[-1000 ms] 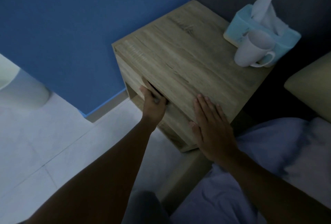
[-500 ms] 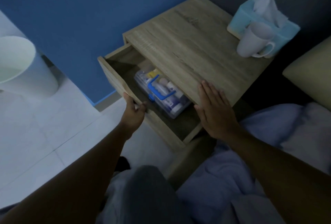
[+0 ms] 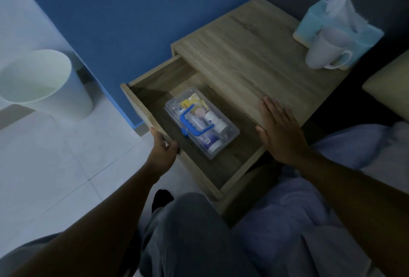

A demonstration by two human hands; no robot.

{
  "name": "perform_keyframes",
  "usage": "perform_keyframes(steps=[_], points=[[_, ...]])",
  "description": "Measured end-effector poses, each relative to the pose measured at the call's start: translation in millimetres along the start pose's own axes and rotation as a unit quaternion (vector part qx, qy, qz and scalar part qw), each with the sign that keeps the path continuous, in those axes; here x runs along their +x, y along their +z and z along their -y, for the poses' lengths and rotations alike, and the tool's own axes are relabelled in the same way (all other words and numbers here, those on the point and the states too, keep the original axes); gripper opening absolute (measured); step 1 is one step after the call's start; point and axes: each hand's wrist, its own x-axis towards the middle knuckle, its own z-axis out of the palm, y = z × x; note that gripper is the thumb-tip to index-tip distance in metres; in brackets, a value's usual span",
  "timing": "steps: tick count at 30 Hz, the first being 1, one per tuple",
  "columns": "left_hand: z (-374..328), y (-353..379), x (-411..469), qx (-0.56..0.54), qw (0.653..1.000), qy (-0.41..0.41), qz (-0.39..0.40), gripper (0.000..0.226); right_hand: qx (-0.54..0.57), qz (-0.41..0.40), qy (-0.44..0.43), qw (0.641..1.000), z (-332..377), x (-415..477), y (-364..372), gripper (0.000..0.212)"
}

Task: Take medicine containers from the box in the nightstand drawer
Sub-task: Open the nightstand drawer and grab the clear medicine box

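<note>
**Drawer open, box exposed, containers not yet taken**

Item: box [image 3: 202, 122], clear plastic, lid shut, blue handle [image 3: 192, 121] on top. Location: floor of the drawer [image 3: 234, 161], near its middle, apart from all walls. Long axis: diagonal in view, roughly parallel to the drawer front [image 3: 141, 108]; the handle runs the same way. Contents: several bottles and packets lying flat, labels too dim to read.

Left hand [image 3: 162, 150]: fingers curled over the drawer front's top edge, gripping it.

Right hand [image 3: 280, 131]: fingers extended and slightly spread, palm flat on the nightstand [image 3: 254, 64], holding nothing.

Also on top: tissue box [image 3: 336, 26], mug [image 3: 323, 51] touching it. Floor: white bin [image 3: 44, 81].

Handling note, as judgement: the drawer looks far enough out. Keep the right palm bracing the top, release the front, lift the box by its handle, level, since the contents lie loose; how the lid fastens cannot be told
</note>
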Motion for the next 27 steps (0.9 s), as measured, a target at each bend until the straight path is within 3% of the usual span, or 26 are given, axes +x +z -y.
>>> perform_keyframes(steps=[9, 14, 17, 23, 25, 27], points=[[-11.4, -3.7, -15.1, 0.029, 0.999, 0.000, -0.034, 0.097, 0.013, 0.019, 0.002, 1.000, 2.1, -1.5, -6.8, 0.069], [-32.6, 1.3, -29.9, 0.093, 0.974, 0.146, -0.148, 0.107, 0.024, 0.036, 0.015, 0.999, 6.8, -3.2, -9.6, 0.068], [-43.8, 1.6, -32.3, 0.159, 0.953, 0.178, -0.188, 0.104, 0.042, 0.038, 0.038, 0.998, 20.8, -3.1, -12.5, 0.069], [-56.8, 2.0, -19.0, 0.176, 0.960, 0.188, -0.109, 0.072, 0.147, -0.022, -0.078, 0.986, 79.6, -6.7, -14.1, 0.059], [-63.4, 0.9, -5.8, 0.194, 0.962, 0.175, -0.084, 0.068, 0.182, -0.022, -0.053, 0.982, 98.8, -3.1, -4.1, 0.057], [-74.3, -2.2, 7.5, 0.200, 0.964, 0.157, -0.080, 0.066, 0.230, 0.001, 0.044, 0.972, 115.3, 4.3, 5.0, 0.061]])
